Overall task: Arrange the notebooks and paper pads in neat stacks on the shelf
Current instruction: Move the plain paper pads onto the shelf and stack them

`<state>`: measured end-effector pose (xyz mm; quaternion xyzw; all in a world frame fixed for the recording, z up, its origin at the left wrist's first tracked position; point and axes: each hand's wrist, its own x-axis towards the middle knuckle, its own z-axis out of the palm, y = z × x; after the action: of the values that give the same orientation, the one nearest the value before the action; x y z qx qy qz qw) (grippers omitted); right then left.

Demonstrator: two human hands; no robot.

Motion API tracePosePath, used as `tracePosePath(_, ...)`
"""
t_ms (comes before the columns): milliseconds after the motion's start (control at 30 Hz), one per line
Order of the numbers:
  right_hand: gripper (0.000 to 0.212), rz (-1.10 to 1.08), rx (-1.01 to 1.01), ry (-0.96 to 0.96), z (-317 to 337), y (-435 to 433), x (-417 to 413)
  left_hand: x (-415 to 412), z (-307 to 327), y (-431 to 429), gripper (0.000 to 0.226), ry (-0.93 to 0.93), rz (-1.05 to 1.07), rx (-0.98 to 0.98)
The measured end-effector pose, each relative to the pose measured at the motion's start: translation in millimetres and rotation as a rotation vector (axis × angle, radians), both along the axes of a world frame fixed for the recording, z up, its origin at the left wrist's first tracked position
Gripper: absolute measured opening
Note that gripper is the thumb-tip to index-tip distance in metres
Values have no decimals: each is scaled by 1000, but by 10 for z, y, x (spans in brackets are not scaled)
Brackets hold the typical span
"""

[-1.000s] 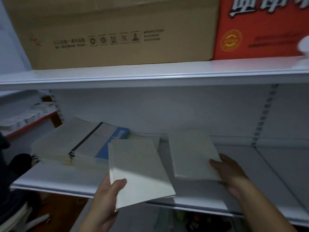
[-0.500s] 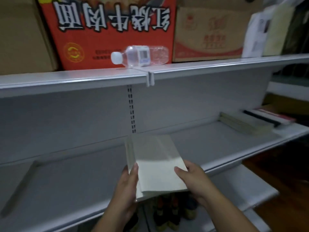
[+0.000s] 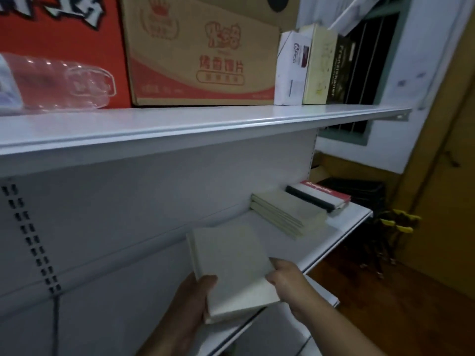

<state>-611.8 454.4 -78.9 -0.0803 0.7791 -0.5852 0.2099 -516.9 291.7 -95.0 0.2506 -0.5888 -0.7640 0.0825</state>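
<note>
Both hands hold a small pile of pale notebooks [image 3: 231,265] over the front part of the lower shelf [image 3: 344,229]. The pile looks like two books, one on the other. The left hand [image 3: 195,301] grips its near left corner, thumb on the top cover and fingers underneath. The right hand [image 3: 285,281] pinches the right edge with curled fingers. Whether the pile touches the shelf cannot be told.

Farther right on the same shelf lies a stack of pale pads [image 3: 288,214], and just beside it a red-and-black notebook [image 3: 318,195] near the shelf's end.

On the upper shelf [image 3: 205,122] stand a red box [image 3: 64,34], a cardboard box [image 3: 200,60] and a few upright books [image 3: 308,65]. A clear plastic bottle [image 3: 59,83] lies on its side at the left.
</note>
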Motion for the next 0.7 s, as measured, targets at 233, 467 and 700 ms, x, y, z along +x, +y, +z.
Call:
tracePosePath(233,40,6,128,47,-45,305,-898,-839,-42,27,52,-360,-292,-597)
tracePosePath(467,43,238,245,214,-185,119,-1500,-1154,-61,103,46,-403,-130,-544)
tracePosePath(700,53,340,366,431,-439,-9,-1641,-1239,-120,108,45,-481,135,-411)
